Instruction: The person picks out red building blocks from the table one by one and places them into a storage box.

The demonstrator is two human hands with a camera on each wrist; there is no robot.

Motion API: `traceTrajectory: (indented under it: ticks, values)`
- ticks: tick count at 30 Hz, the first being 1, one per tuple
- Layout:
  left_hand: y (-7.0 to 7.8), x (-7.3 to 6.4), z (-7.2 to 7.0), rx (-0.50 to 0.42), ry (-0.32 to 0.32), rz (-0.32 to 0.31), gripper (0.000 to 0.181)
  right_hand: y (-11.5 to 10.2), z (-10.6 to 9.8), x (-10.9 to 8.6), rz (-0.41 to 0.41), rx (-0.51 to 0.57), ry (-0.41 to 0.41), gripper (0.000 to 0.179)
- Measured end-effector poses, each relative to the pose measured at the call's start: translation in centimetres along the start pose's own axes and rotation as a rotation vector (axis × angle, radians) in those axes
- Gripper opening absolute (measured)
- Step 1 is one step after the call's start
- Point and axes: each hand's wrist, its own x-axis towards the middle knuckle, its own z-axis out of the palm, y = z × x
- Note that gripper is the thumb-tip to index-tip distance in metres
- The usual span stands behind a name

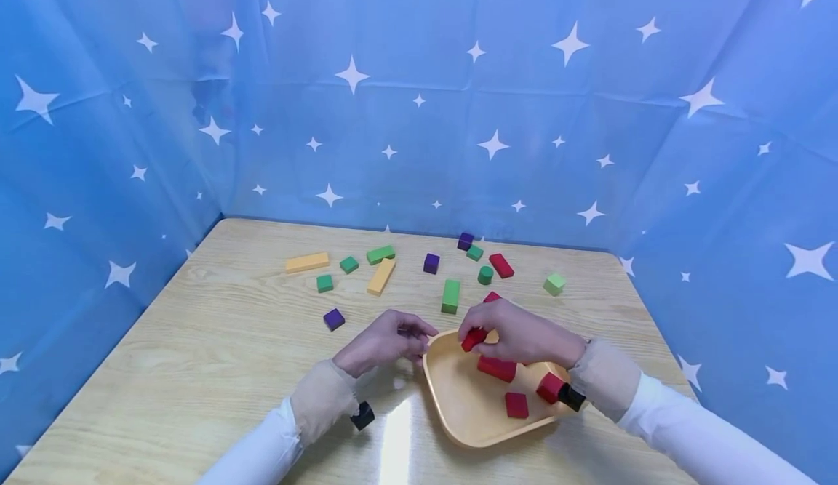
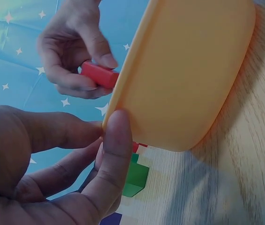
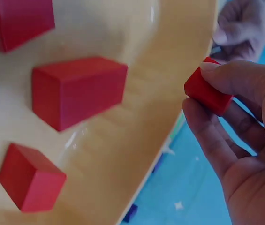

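A pale orange tray (image 1: 452, 398) sits at the front of the table, tilted in neither hand as far as the head view tells. At its left rim, my left hand (image 1: 390, 341) pinches the edge between thumb and fingers, as the left wrist view shows close up. Over the tray's far side, my right hand (image 1: 527, 331) holds a small red block (image 3: 209, 91) between thumb and fingers. Inside the tray lie several red blocks, among them a long one (image 3: 80, 91) and a smaller flat one (image 1: 516, 405). Part of the tray is hidden under my right wrist.
Beyond the tray lie green blocks (image 1: 450, 296), yellow blocks (image 1: 381, 277) and purple blocks (image 1: 431, 263). A red block (image 1: 501, 265) lies farther back, and another (image 1: 492, 297) is just behind my right hand. A starry blue curtain (image 1: 419, 129) encloses the wooden table (image 1: 216, 339).
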Motion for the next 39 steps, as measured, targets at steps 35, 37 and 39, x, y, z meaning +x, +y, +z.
traceTrajectory:
  ticks: [35, 37, 39]
  values:
    - [-0.2, -0.1, 0.2, -0.018, 0.019, -0.015, 0.031, -0.9, 4.5, 1.7, -0.109, -0.317, -0.24, 0.023]
    - [-0.2, -0.1, 0.1, -0.019, 0.016, -0.014, 0.032, -0.8, 4.6, 1.7, -0.11, -0.316, -0.24, 0.023]
    - [-0.1, -0.2, 0.1, -0.017, 0.014, -0.014, 0.032, -0.7, 4.5, 1.7, -0.109, -0.312, -0.24, 0.023]
